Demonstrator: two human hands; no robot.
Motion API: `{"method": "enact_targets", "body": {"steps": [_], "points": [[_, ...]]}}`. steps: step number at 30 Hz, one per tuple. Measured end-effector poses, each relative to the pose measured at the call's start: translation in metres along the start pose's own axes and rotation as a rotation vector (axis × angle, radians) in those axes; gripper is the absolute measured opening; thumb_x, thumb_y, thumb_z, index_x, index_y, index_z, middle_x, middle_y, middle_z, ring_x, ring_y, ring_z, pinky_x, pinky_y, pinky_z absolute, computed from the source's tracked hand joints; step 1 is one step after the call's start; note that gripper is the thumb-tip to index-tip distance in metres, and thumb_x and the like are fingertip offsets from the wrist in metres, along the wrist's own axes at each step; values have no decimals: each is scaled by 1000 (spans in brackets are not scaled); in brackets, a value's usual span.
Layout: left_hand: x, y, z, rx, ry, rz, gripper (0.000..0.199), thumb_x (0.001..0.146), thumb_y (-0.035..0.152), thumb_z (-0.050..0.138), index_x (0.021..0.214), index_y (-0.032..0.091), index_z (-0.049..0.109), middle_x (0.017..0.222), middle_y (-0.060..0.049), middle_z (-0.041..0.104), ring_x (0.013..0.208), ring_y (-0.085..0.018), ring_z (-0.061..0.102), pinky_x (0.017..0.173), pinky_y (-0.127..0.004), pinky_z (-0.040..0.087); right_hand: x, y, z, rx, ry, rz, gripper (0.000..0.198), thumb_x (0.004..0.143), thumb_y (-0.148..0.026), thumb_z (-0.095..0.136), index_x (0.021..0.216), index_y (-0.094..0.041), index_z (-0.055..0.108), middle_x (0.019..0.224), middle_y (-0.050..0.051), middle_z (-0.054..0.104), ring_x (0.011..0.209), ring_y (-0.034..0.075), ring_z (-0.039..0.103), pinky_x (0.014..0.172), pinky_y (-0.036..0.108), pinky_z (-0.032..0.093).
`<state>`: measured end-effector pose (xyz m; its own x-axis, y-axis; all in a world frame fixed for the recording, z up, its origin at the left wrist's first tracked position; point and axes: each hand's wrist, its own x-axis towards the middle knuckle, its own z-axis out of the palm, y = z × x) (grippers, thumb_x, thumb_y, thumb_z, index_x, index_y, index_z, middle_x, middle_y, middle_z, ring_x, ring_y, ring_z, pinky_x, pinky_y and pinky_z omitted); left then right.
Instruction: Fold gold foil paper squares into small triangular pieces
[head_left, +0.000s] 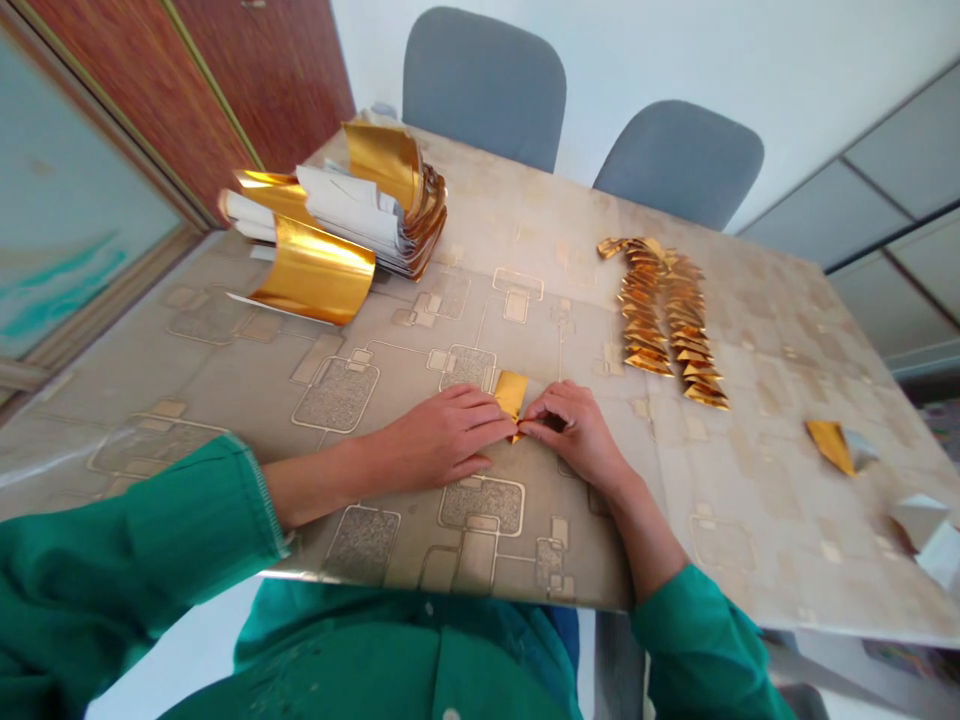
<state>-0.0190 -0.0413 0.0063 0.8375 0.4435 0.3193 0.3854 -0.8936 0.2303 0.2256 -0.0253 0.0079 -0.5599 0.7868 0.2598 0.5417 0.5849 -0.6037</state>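
A small folded piece of gold foil paper (511, 392) lies on the patterned tablecloth in front of me. My left hand (457, 432) rests flat with its fingers stretched out, the tips over the paper's lower left part. Thumb and forefinger of my right hand (574, 430) pinch the paper's lower right corner. The folds under my fingertips are partly hidden. Beyond my right hand lie two rows of folded gold paper pieces (645, 310), nested one on another.
Curled stacks of gold paper sheets (319, 270) with white backs stand at the far left. A loose gold piece (831, 445) and white paper scraps (922, 525) lie at the right. Two grey chairs (484, 85) stand behind the table (420, 545).
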Motion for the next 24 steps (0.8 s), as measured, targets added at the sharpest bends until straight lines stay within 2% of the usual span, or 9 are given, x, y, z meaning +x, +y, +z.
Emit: {"method": "enact_targets", "body": {"steps": [7, 12, 15, 19, 24], "points": [[-1, 3, 1, 77, -32, 1, 40, 91, 33, 65, 129, 22, 58, 122, -8, 64, 118, -25, 56, 107, -44, 38, -4, -4, 3, -71, -14, 68, 15, 91, -31, 69, 80, -21, 64, 76, 0, 61, 77, 17, 53, 74, 32, 34], [0, 4, 2, 125, -37, 0, 37, 92, 36, 64, 126, 22, 60, 120, -8, 64, 116, -25, 56, 106, -44, 38, -7, -13, 8, -267, -10, 104, 13, 91, -28, 67, 83, -21, 60, 81, 1, 59, 84, 20, 51, 79, 35, 31], [0, 5, 2, 136, -43, 0, 36, 92, 35, 65, 125, 22, 60, 121, -8, 63, 116, -26, 55, 105, -45, 38, -10, -15, 10, -360, 5, 110, 14, 92, -33, 64, 88, -21, 58, 86, 2, 59, 87, 21, 50, 82, 37, 32], [-2, 6, 2, 141, -48, -16, 36, 92, 34, 65, 125, 24, 60, 124, -7, 62, 118, -26, 54, 106, -45, 37, -13, -11, 9, -376, 24, 164, 20, 93, -41, 62, 98, -22, 58, 96, 4, 60, 93, 23, 50, 86, 38, 33], [-2, 6, 5, 142, -50, -35, 36, 90, 32, 66, 125, 25, 60, 125, -6, 62, 119, -26, 53, 107, -47, 35, -18, -2, 1, -344, 41, 210, 15, 96, -37, 58, 101, -24, 58, 100, 5, 59, 96, 25, 49, 87, 40, 34]]}}
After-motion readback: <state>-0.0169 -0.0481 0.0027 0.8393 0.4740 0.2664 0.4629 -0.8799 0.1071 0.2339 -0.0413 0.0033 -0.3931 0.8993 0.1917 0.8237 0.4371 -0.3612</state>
